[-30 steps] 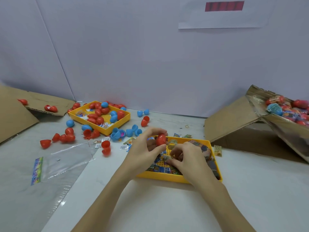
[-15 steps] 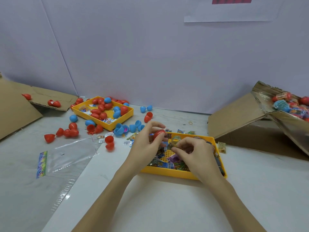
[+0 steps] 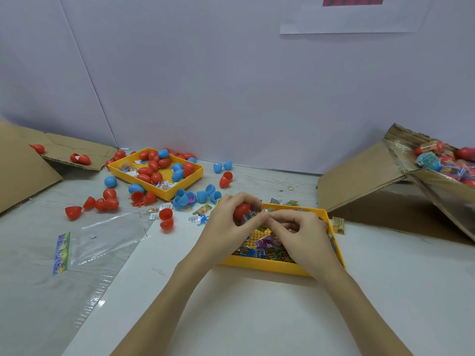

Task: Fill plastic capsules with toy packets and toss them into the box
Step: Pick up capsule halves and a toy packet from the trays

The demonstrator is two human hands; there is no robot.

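- Red capsule half [image 3: 241,209] sits in left hand [image 3: 226,227], fingers curled round it, held above the far-left corner of the near yellow tray [image 3: 270,265].
- Right hand [image 3: 300,235] just beside it, fingertips pinched together on a small toy packet [image 3: 267,214] that touches the left thumb tip; packet mostly hidden, details unclear.
- More toy packets [image 3: 264,249] lie loose in the near tray under both hands.
- Cardboard box [image 3: 437,181] at far right, tilted open, holding filled capsules [image 3: 431,158]; well apart from the hands.
- Second yellow tray [image 3: 156,191] far left with red and blue capsule halves; more halves scattered on the counter [image 3: 231,317] around it. Clear plastic bag [image 3: 102,237] lies flat at left.
- Versus half a second ago: hands have closed in, right fingertips now meet the left thumb; before, a small gap. Capsule half has stayed in the left grip; tray and box unmoved.
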